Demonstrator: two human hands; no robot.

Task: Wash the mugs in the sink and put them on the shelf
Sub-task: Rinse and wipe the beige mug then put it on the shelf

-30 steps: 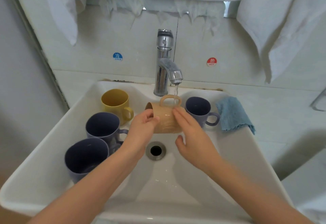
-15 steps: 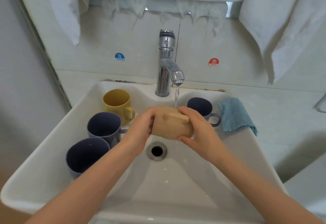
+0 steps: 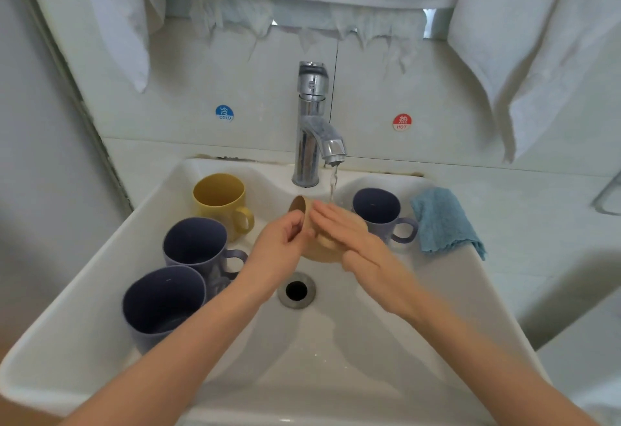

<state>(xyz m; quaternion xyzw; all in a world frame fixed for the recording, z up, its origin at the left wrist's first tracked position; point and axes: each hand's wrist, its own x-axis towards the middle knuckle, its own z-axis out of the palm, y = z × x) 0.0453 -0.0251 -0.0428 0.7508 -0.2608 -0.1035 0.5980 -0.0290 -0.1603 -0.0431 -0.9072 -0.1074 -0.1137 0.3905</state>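
A tan mug point(image 3: 319, 251) lies on its side over the white sink point(image 3: 437, 291), just beside the thin stream from the chrome tap point(image 3: 314, 130). My left hand point(image 3: 279, 244) pinches its rim, the opening facing left. My right hand point(image 3: 356, 241) lies flat across the mug's side with straight fingers, under the water. A yellow mug point(image 3: 220, 200) and two dark purple mugs point(image 3: 198, 244) point(image 3: 161, 304) stand at the sink's left. A third purple mug point(image 3: 379, 212) stands at the right.
A blue cloth point(image 3: 443, 220) hangs over the sink's right rim. The drain point(image 3: 296, 290) sits below the mug. White towels point(image 3: 537, 39) hang above, across the tiled wall. Cold and hot stickers flank the tap.
The tan mug has turned in my hands so its handle no longer shows. My right hand went from wrapping the mug to lying flat across it.
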